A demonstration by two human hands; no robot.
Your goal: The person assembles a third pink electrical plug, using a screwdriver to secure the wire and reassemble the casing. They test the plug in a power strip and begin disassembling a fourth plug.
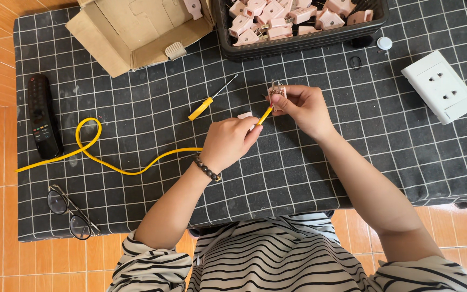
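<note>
Striped sleeves fill the bottom of the head view, and both forearms reach up over a bench (309, 178) covered with a dark cloth marked in a white grid. At the cloth's near left corner lie folded eyeglasses (70, 212). The left hand (228, 141), with a beaded bracelet (207, 168) at the wrist, has its fingers curled and pinching the end of a yellow cable (131, 168) just where it meets the other hand. That cable runs left from the pinch across the cloth, makes a loop, and trails off toward the left edge beside a black remote control (42, 114). The right hand (302, 107) is closed around a small pink plug (277, 93), its metal prongs pointing up and away from the person; the cable's tip touches the plug's underside. A small pale piece lies on the cloth just beside the left hand's knuckles; what it is cannot be told. A little farther out rests a yellow-handled screwdriver (207, 101), lying at a slant. To the far right sits a white socket box (441, 85). At the far edge stand an open cardboard box (136, 30) and a black basket (298, 43) heaped with more pink plugs.
</note>
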